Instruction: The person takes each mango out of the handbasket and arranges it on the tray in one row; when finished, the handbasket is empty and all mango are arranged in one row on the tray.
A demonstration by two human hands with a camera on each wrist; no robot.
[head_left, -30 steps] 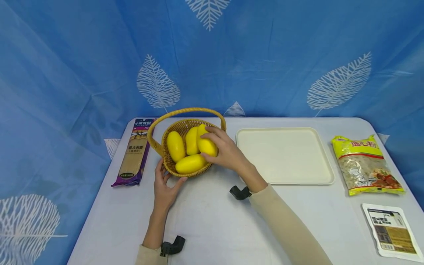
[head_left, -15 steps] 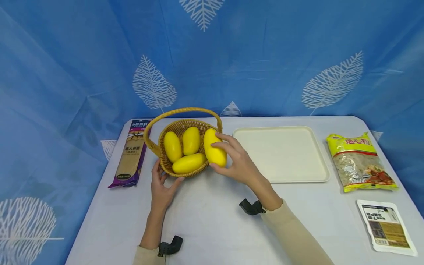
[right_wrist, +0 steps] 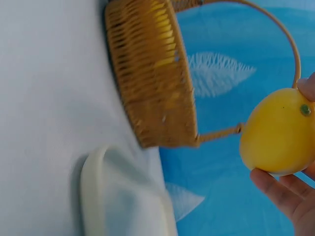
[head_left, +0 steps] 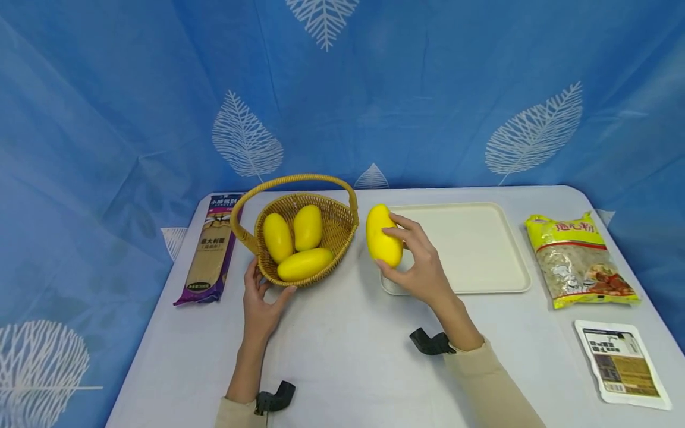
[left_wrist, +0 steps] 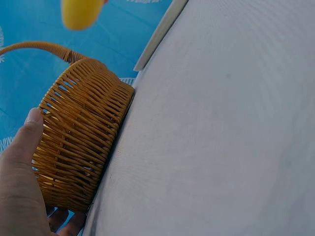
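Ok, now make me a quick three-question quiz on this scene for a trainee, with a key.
1. In the head view, how many yellow fruits show inside the wicker basket?
2. True or false: the right hand holds another yellow fruit clear of the table.
3. Which does the left hand touch?
A) the cream tray
B) the wicker basket
C) the purple-edged packet

Key: 1. Three. 2. True. 3. B.

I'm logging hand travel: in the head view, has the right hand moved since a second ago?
Yes: the right hand has gone right, from the basket to the left edge of the tray.
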